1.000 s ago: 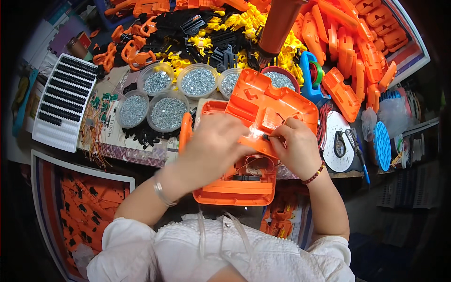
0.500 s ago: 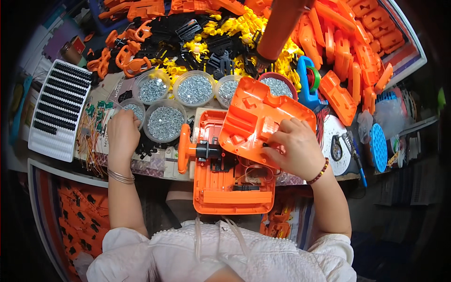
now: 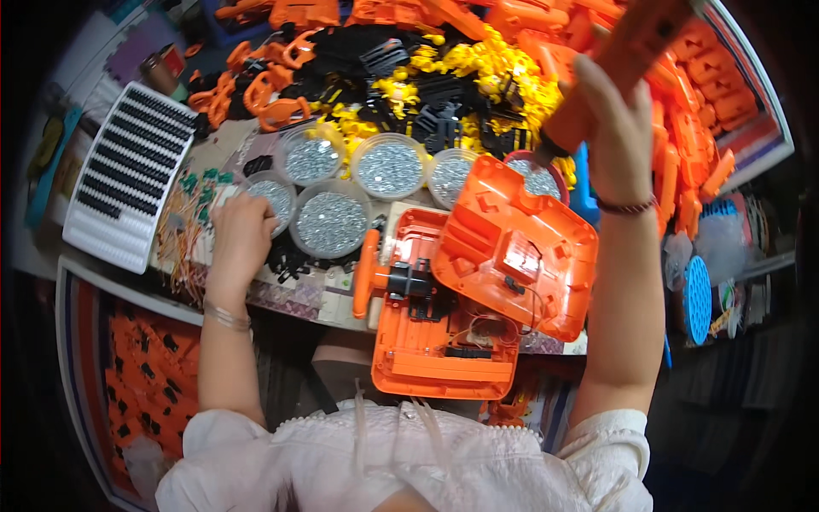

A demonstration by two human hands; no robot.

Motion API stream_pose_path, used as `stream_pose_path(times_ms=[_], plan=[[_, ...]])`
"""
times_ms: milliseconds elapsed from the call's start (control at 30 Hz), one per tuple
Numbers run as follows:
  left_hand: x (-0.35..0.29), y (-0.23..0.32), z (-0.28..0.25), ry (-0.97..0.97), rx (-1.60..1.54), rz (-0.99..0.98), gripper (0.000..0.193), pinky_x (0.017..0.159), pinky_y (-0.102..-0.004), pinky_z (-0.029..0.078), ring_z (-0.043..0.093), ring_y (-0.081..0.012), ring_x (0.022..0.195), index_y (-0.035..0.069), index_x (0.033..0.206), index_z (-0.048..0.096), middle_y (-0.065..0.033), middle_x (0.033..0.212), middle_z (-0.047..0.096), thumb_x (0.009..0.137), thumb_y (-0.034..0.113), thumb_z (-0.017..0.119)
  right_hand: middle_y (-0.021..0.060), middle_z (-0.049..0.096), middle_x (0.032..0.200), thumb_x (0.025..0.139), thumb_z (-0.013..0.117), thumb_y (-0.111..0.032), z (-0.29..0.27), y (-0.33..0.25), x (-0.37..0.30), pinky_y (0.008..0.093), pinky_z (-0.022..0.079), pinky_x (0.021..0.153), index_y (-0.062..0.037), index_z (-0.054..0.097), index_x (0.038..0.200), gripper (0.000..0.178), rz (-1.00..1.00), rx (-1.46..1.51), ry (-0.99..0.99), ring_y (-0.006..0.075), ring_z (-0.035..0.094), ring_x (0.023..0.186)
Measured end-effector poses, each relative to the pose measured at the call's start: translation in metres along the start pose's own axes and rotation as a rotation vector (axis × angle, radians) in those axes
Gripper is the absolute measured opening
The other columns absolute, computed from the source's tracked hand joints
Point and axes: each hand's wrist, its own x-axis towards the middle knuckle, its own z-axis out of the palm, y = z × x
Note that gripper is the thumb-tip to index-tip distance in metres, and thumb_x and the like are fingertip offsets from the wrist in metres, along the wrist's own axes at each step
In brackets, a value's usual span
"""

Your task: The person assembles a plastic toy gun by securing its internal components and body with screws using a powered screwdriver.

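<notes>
My left hand (image 3: 242, 232) is closed, fingertips at the small tub of screws (image 3: 277, 193); whatever is between them is hidden. Raised at the right, my right hand (image 3: 616, 136) wraps round an orange-brown electric screwdriver (image 3: 641, 47), its tip pointing down toward the red-rimmed tub (image 3: 559, 183). Before me lies an open orange plastic housing (image 3: 401, 363) with thin wires and black parts inside. An orange wheel-like part (image 3: 366, 275) sticks out at its left on a black shaft (image 3: 407, 279). The other orange shell (image 3: 486, 235) rests tilted across it, a small black part and wire on its inner side.
More tubs of silver screws (image 3: 331, 224) stand behind. A white tray of black pieces (image 3: 128, 171) and wired green boards (image 3: 205, 192) lie left. Yellow figures (image 3: 520, 72), black parts (image 3: 384, 58) and orange shells (image 3: 682, 171) are heaped at the back. A blue mesh disc (image 3: 699, 299) is at right.
My right hand has left the upper orange shell and risen to grip the screwdriver. My left hand stays by the small tub. The whole view has shifted slightly.
</notes>
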Motion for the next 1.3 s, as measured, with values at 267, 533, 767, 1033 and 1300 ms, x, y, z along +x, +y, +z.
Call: stream_pose_path(times_ms=[267, 533, 767, 1033, 1300], plan=[[0.002, 0.068, -0.025, 0.16, -0.581, 0.267, 0.009, 0.074, -0.04, 0.041, 0.056, -0.0298, 0.08, 0.004, 0.088, 0.058, -0.0111, 0.083, 0.059, 0.08, 0.007, 0.062, 0.0025, 0.052, 0.077, 0.087, 0.051, -0.06, -0.011, -0.037, -0.079, 0.028, 0.046, 0.065, -0.0005, 0.035, 0.137, 0.08, 0.192, 0.236, -0.029, 0.0121, 0.05, 0.066], [-0.025, 0.179, -0.02, 0.029, -0.837, 0.782, 0.027, 0.072, -0.0349, 0.04, 0.056, -0.0239, 0.075, 0.003, 0.105, 0.054, -0.0067, 0.078, 0.058, 0.078, 0.003, 0.056, 0.0067, 0.056, 0.081, 0.078, 0.049, -0.075, 0.005, -0.069, -0.114, 0.0327, 0.05, 0.067, 0.0007, 0.031, 0.139, 0.099, -0.016, 0.534, -0.054, 0.0174, 0.056, 0.068], [-0.026, 0.194, -0.016, -0.048, -0.897, 0.8, 0.031, 0.074, -0.037, 0.04, 0.056, -0.0264, 0.079, 0.004, 0.105, 0.052, -0.008, 0.083, 0.057, 0.076, 0.002, 0.064, 0.0068, 0.055, 0.081, 0.078, 0.049, -0.075, -0.004, -0.068, -0.127, 0.0321, 0.05, 0.066, 0.0007, 0.032, 0.139, 0.098, 0.045, 0.533, -0.023, 0.0179, 0.056, 0.068], [0.007, 0.219, -0.008, -0.105, -0.819, 0.859, 0.011, 0.076, -0.0382, 0.041, 0.056, -0.0276, 0.081, 0.005, 0.088, 0.059, -0.0095, 0.083, 0.057, 0.078, 0.008, 0.064, 0.0065, 0.056, 0.081, 0.081, 0.046, -0.074, -0.028, -0.052, -0.134, 0.0323, 0.048, 0.064, 0.0004, 0.032, 0.138, 0.095, 0.025, 0.345, 0.054, 0.017, 0.054, 0.067], [0.011, 0.227, 0.019, -0.188, -0.604, 0.828, 0.007, 0.077, -0.037, 0.037, 0.056, -0.0254, 0.079, 0.005, 0.067, 0.065, -0.0067, 0.073, 0.056, 0.073, 0.009, 0.066, 0.0056, 0.055, 0.08, 0.079, 0.046, -0.076, -0.028, -0.03, -0.136, 0.0333, 0.048, 0.063, -0.0018, 0.041, 0.127, 0.088, 0.059, 0.085, 0.18, 0.0168, 0.054, 0.066]])
